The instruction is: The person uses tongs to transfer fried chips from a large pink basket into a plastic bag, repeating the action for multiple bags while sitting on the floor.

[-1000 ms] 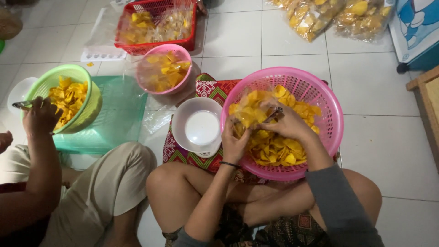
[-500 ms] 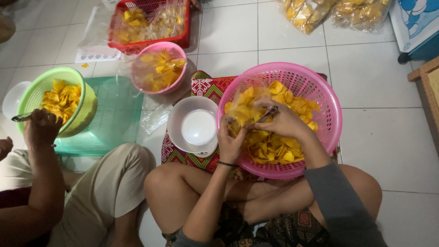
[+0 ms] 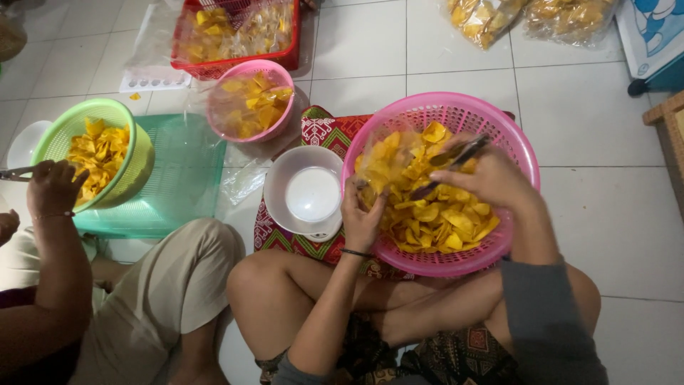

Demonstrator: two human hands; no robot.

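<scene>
Head view, right hand (image 3: 491,178) gripping tongs (image 3: 456,160), left hand (image 3: 363,214) pinching clear bag (image 3: 388,153)

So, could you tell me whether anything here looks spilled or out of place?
One small yellow chip piece lies loose on the floor tiles beside the white tray, outside every basket. Otherwise the chips sit inside the pink basket, where the left hand and right hand work.

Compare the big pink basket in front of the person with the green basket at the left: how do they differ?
The big pink basket is wider and shallower than the green basket. The pink one rests against the person's legs, with the left hand and right hand, holding tongs, over it; the green one sits on a green tray, with another person's hand at its rim. Both are perforated plastic and hold yellow chips.
</scene>
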